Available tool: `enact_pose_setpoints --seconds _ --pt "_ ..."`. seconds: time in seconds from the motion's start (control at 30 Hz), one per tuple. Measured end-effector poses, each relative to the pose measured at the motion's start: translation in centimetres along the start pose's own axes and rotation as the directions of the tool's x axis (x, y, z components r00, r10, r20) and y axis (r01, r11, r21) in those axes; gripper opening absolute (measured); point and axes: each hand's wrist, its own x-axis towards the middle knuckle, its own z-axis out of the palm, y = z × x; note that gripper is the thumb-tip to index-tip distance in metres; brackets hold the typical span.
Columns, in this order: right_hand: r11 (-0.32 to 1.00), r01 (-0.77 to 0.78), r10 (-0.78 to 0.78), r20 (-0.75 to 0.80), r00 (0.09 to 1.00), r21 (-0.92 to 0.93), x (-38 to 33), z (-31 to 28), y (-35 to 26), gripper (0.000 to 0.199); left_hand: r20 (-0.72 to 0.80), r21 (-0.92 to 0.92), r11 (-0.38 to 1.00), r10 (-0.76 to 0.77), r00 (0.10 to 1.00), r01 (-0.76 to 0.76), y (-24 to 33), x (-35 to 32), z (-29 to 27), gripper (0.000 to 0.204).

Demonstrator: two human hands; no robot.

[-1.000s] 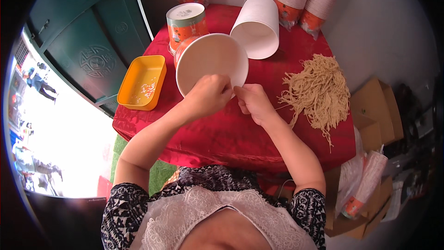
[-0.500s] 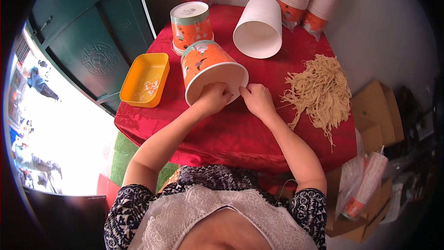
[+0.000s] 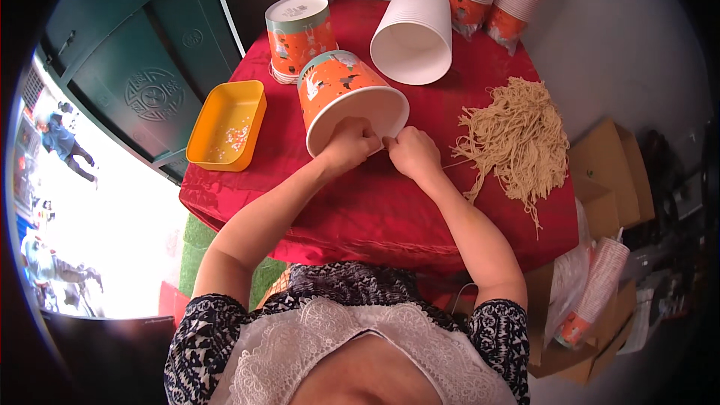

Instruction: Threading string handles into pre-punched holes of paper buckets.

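An orange paper bucket (image 3: 341, 88) with a green band lies tilted on the table, its white mouth toward me. My left hand (image 3: 352, 142) reaches into that mouth, fingers curled close to the lower right rim; what they hold is hidden. Just outside the same rim, my right hand (image 3: 414, 151) is closed in a pinch, its fingertips almost meeting the left hand's. From beneath my right wrist a thin beige string (image 3: 454, 165) runs to a loose heap of strings (image 3: 517, 139) on the right. The end at my fingertips is too small to see.
Upside-down orange buckets (image 3: 300, 37) stand stacked behind the tilted one. White nested buckets (image 3: 412, 37) lie at the back. A yellow tray (image 3: 196, 135) with small pale bits sits left on the red tablecloth (image 3: 360, 217). Cardboard boxes (image 3: 611, 176) stand beyond the right edge.
The tilted bucket has turned a little, showing another part of its print. My right hand has come slightly closer to the left at the rim. The whole view has shifted slightly.
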Motion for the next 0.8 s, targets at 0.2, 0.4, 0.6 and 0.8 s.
enact_pose_setpoints --seconds 0.2,0.4,0.6,0.8 --pt "0.999 0.045 -0.045 0.007 0.999 -0.018 0.1 0.3 0.7 0.034 0.148 -0.171 0.97 -0.147 0.978 0.171 0.5 0.2 -0.6 0.016" --pt "0.947 0.29 -0.297 0.033 0.954 0.135 -2.6 -0.1 2.1 0.024 0.159 -0.12 0.99 -0.048 0.986 0.067 -0.4 0.0 -0.9 0.016" --pt "0.822 0.403 -0.372 -0.156 0.915 0.402 -3.1 -1.4 0.8 0.013 0.181 -0.153 0.987 -0.019 0.983 0.048 -1.0 -0.1 -0.7 0.01" --pt "0.783 0.391 -0.308 -0.245 0.919 0.483 -1.8 -1.4 0.1 0.014 0.091 -0.034 0.984 0.178 0.98 -0.176 -0.9 -0.5 -0.1 0.013"
